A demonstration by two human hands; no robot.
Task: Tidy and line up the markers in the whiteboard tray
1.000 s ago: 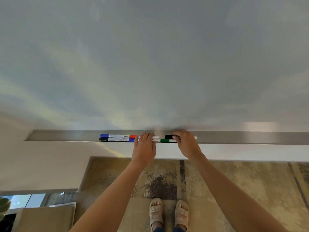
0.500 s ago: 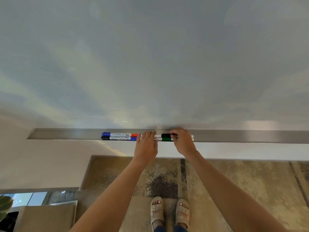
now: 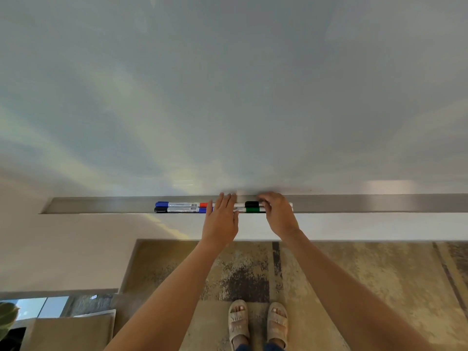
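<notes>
The metal whiteboard tray [image 3: 101,205] runs across the view under the whiteboard. Markers lie in it in two rows. At the left, a blue-capped marker [image 3: 177,204] lies behind a black-capped marker [image 3: 177,210]. A red cap [image 3: 203,205] and a blue cap [image 3: 202,210] show just beyond them. Further right lie a black-capped marker [image 3: 252,204] and, in front of it, a green marker [image 3: 254,210]. My left hand [image 3: 220,219] lies flat across both rows, fingers straight. My right hand [image 3: 277,214] curls over the right-hand markers, hiding their bodies.
The whiteboard [image 3: 228,97] fills the upper view. A pale wall strip runs below the tray. A patterned rug [image 3: 354,274] covers the floor where my sandalled feet [image 3: 258,323] stand. A cushion [image 3: 71,333] and a plant leaf sit at the lower left.
My right hand has slid the black-capped and green markers left, closer to the left pair. My left hand's fingers have reached further over the tray.
</notes>
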